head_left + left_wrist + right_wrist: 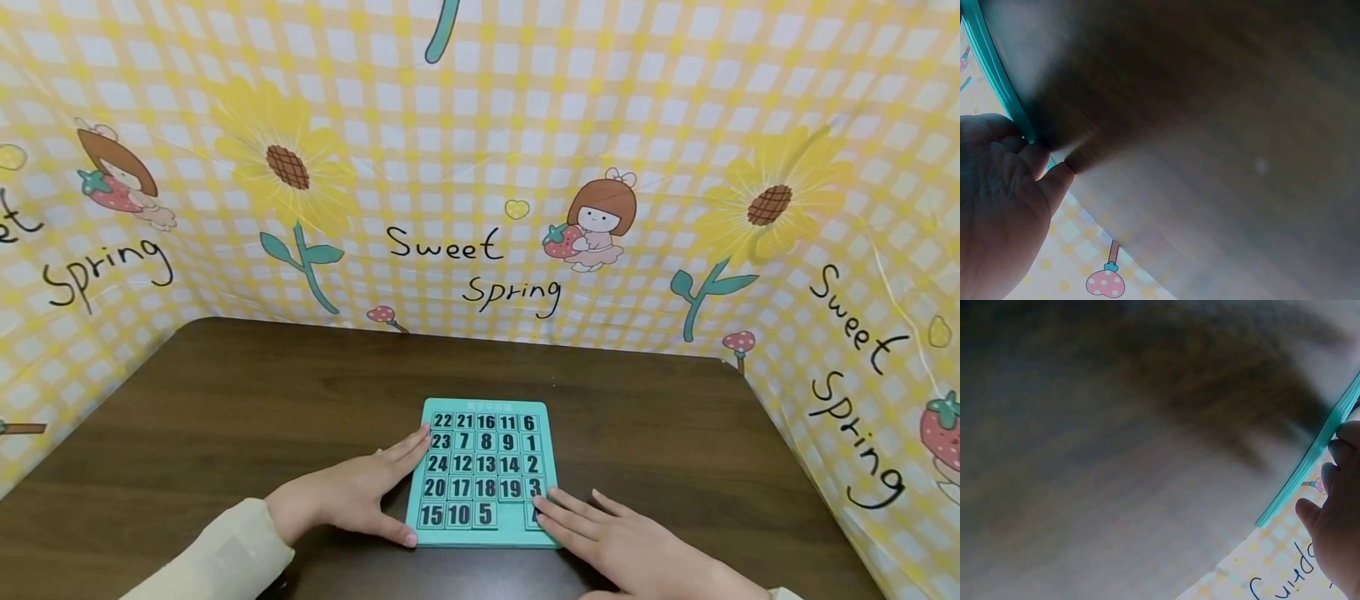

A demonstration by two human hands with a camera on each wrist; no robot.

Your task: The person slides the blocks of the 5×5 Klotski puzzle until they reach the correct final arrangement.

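Observation:
A turquoise sliding number puzzle (517, 537) lies flat on the dark wooden table, its black-numbered tiles set in rows. My left hand (348, 496) rests along the puzzle's left side, thumb touching the lower left corner and fingers at the upper left edge. In the left wrist view, its fingers (1054, 181) meet the turquoise rim. With fairly straight fingers, my right hand (622, 533) touches the lower right of the board, partly covering the bottom right tile (532, 517). A tile-free gap lies between that tile and the 5 tile (485, 515). The 19 tile (510, 489) sits just above the gap.
The brown table (300, 375) has rounded far corners. A yellow-and-white checked cloth (465, 167) with printed flowers, figures and lettering hangs behind it and on both sides.

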